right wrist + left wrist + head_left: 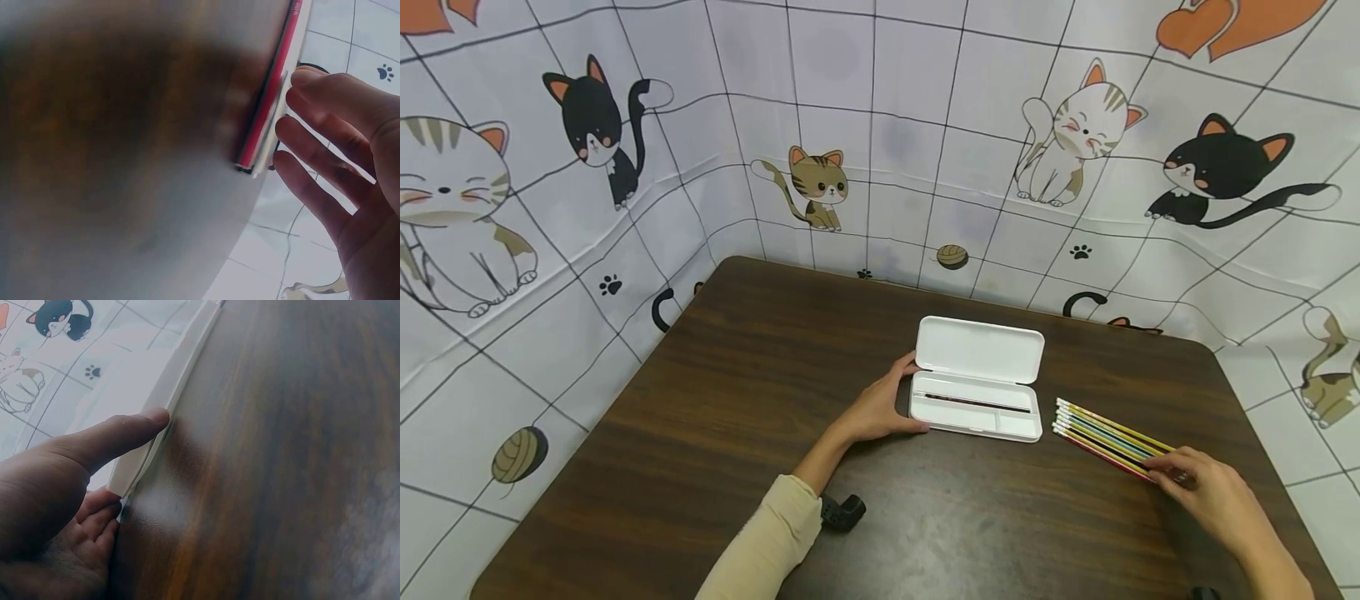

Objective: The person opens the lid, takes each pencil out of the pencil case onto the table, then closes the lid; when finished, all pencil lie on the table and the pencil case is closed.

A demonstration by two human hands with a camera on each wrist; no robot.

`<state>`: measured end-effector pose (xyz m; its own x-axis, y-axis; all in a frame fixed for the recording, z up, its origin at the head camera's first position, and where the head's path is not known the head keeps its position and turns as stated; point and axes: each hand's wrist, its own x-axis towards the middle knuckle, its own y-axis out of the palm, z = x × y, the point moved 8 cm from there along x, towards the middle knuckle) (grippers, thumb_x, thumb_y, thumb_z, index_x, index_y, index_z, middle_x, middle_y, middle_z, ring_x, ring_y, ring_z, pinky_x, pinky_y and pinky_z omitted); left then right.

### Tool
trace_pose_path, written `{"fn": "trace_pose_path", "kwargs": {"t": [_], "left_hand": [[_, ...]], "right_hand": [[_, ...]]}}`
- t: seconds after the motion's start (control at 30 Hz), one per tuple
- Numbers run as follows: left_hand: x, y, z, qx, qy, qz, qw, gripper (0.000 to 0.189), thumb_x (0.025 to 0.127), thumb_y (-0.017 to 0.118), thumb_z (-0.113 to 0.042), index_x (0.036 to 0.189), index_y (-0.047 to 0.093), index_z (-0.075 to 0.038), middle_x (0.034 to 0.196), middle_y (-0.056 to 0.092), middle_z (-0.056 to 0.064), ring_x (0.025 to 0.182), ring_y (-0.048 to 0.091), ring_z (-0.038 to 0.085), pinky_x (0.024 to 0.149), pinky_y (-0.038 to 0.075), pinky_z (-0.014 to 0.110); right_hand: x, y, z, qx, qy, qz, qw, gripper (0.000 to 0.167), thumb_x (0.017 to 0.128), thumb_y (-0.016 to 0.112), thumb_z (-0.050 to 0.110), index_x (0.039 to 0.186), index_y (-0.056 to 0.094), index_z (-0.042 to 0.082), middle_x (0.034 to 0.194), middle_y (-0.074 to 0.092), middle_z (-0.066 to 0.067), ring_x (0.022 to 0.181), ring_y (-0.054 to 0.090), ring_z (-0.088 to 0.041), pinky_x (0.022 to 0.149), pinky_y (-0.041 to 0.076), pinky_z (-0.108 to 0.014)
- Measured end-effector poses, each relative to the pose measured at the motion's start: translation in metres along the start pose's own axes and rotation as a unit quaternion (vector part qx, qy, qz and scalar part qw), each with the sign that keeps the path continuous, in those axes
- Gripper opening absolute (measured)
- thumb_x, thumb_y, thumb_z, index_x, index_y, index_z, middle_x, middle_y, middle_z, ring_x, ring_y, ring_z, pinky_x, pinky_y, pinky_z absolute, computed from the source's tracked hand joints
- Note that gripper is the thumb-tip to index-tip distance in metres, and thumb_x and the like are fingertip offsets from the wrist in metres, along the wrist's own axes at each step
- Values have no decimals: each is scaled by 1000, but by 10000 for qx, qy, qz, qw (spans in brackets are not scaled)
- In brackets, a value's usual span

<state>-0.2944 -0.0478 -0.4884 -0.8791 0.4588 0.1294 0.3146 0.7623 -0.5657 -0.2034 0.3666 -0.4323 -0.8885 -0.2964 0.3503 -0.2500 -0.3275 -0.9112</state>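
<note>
A white pencil case lies with its lid tipped back, and one dark pencil rests in its tray. My left hand grips the case's left end, thumb at the front corner and fingers round the back. In the left wrist view the thumb presses the case's edge. Right of the case, several pencils lie side by side, white eraser ends toward it. At their far ends my right hand pinches a pale pencil between thumb and fingertips, beside a red pencil in the right wrist view.
The brown wooden table carries the case and pencils. Behind and beside it hangs a white cloth printed with cats and grid lines. A black device sits at my left wrist.
</note>
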Motion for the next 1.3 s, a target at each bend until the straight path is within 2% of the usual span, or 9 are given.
{"fn": "trace_pose_path", "kwargs": {"t": [0.1, 0.2, 0.37, 0.53, 0.7, 0.83, 1.0, 1.17, 1.3], "left_hand": [[1, 0, -1, 20, 5, -2, 10000, 117, 71, 90, -30, 158, 11, -18, 147, 44, 2, 135, 39, 21, 106, 31, 45], [1, 0, -2, 44, 12, -3, 10000, 118, 71, 90, -29, 158, 11, -17, 147, 45, 3, 135, 39, 21, 106, 31, 45], [0, -1, -2, 53, 42, -11, 10000, 117, 72, 89, -30, 157, 10, -16, 147, 44, 3, 135, 39, 23, 106, 31, 47], [0, 1, 0, 139, 32, -18, 9999, 117, 72, 89, -32, 157, 10, -18, 147, 44, 1, 135, 39, 20, 106, 32, 46], [-1, 4, 2, 223, -38, 17, 9997, 117, 72, 89, -35, 157, 10, -19, 148, 43, -1, 136, 38, 19, 106, 32, 45], [-1, 3, 0, 140, 39, -26, 9999, 117, 72, 89, -32, 157, 11, -17, 147, 44, 0, 135, 39, 21, 106, 32, 47], [-2, 2, -1, 96, 106, -58, 9999, 116, 72, 89, -31, 157, 11, -15, 147, 44, 0, 135, 39, 20, 106, 32, 46], [-1, 2, -1, 114, 111, -42, 9999, 117, 72, 89, -33, 157, 11, -16, 147, 44, -1, 135, 39, 19, 106, 32, 46], [-1, 2, 0, 98, 89, -44, 9999, 117, 72, 89, -32, 157, 11, -16, 147, 44, 0, 135, 39, 19, 106, 32, 45]], "right_hand": [[9, -1, 4, -38, -43, 75, 10000, 24, 71, 86, 5, 89, 76, 17, 85, 66, 7, 69, 61, -11, 56, 47, -33], [25, 1, 18, 45, -174, 169, 9997, 22, 74, 84, 6, 90, 76, 18, 88, 66, 7, 73, 64, -17, 59, 49, -36], [64, 23, 63, 357, -652, 165, 9971, 21, 75, 83, 5, 92, 76, 17, 89, 66, 7, 76, 64, -16, 62, 49, -39], [103, 53, 110, 898, -910, 499, 9905, 18, 81, 79, 4, 94, 76, 14, 90, 65, 5, 78, 62, -14, 65, 49, -36], [128, 67, 137, 1194, -1208, 662, 9832, 15, 81, 77, 2, 93, 76, 12, 87, 66, 4, 79, 64, -17, 67, 50, -35], [135, 68, 142, 1237, -1342, 611, 9813, 15, 80, 78, 1, 91, 77, 11, 85, 66, 6, 77, 65, -16, 68, 51, -36], [135, 70, 136, 1143, -1236, 633, 9837, 16, 80, 78, 1, 90, 77, 13, 83, 65, 9, 76, 64, -14, 67, 50, -34], [136, 78, 130, 1091, -945, 1128, 9831, 15, 82, 78, 4, 91, 77, 16, 83, 64, 12, 77, 62, -12, 68, 49, -34], [138, 86, 129, 953, -884, 1462, 9807, 10, 83, 78, 9, 90, 77, 16, 83, 65, 10, 76, 61, -11, 68, 49, -36]]}}
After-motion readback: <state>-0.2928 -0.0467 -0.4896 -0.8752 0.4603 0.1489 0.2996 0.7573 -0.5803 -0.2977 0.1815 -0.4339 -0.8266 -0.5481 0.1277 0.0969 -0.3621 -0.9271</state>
